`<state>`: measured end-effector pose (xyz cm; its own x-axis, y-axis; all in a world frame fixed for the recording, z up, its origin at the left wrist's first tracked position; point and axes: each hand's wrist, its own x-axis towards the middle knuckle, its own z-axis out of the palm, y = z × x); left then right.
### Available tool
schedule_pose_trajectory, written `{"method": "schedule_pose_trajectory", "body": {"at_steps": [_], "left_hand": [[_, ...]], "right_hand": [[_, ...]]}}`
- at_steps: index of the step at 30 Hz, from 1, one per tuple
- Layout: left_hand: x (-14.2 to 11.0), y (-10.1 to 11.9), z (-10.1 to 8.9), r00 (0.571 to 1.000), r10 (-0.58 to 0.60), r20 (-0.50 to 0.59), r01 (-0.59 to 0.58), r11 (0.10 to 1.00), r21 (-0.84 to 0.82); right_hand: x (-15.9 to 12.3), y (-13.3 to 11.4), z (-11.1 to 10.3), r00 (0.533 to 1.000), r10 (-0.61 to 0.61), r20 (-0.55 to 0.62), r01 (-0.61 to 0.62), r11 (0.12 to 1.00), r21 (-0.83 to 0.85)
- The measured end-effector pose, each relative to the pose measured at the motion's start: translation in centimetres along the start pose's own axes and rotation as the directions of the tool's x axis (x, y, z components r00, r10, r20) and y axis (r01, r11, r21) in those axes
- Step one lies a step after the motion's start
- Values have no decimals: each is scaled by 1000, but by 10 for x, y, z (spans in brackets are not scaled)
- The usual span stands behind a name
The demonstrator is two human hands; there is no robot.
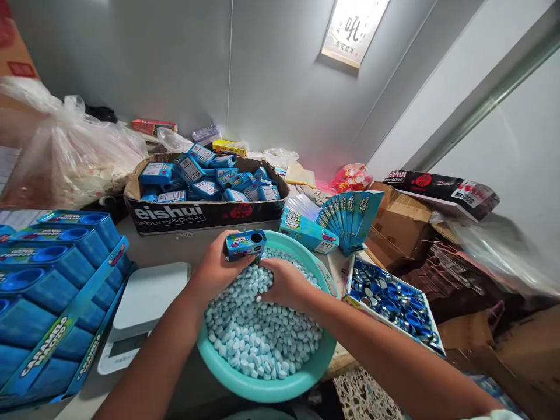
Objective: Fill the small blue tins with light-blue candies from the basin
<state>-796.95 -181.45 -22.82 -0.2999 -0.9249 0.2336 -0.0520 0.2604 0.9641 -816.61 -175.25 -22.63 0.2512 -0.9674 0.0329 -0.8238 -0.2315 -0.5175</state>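
In the head view, my left hand [220, 265] is closed round a small blue candy tin [240, 247], held tilted over the far side of a turquoise basin [262, 394]. The tin's dark round opening faces up. Pale blue and white candy tablets [251, 356] fill much of the basin. My right hand [284, 283] is in among them, its fingers curled round some tablets just below the tin. Part of those fingers is hidden by the hand and the candies.
Left of the basin is a white scale [151, 297], beside stacked blue tins in a display tray [56, 344]. A black carton [219, 219] of blue tins stands behind. To the right are a box of round lids [389, 297], fanned blue cartons [350, 216] and brown cardboard [400, 216].
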Motion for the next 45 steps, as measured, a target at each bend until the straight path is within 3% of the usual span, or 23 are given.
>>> {"method": "schedule_pose_trajectory", "body": {"at_steps": [5, 10, 14, 18, 22, 29, 33, 39, 43, 45], "left_hand": [[-1, 7, 1, 998, -1, 65, 0, 1000, 14], [-5, 6, 6, 996, 56, 69, -67, 982, 176], [-9, 6, 8, 996, 32, 88, -39, 996, 80], [-9, 4, 7, 991, 70, 113, -74, 997, 35], [-11, 2, 3, 988, 34, 153, -34, 999, -6], [-13, 1, -1, 979, 29, 202, -49, 994, 97], [-14, -2, 0, 967, 48, 250, -71, 994, 83], [-19, 3, 2, 946, 141, 292, -221, 939, 264], [-18, 3, 3, 947, 140, 289, -222, 936, 273], [-18, 1, 3, 955, 139, 263, -211, 940, 268]], "right_hand": [[2, 0, 3, 994, -106, -19, 106, 994, -17], [-1, 4, 2, 977, -212, -26, 211, 976, -44], [-8, -1, -6, 949, -241, -202, 260, 963, 74], [-13, -15, -15, 913, -37, -407, 232, 866, 442], [-12, -28, -20, 886, 221, -409, 199, 614, 763], [14, -45, -42, 804, 335, -491, 371, 362, 855], [38, -59, -57, 795, 348, -497, 438, 237, 867], [51, -58, -50, 802, 375, -464, 414, 210, 886], [49, -49, -47, 771, 411, -487, 430, 228, 874], [49, -46, -46, 777, 412, -475, 413, 235, 880]]}}
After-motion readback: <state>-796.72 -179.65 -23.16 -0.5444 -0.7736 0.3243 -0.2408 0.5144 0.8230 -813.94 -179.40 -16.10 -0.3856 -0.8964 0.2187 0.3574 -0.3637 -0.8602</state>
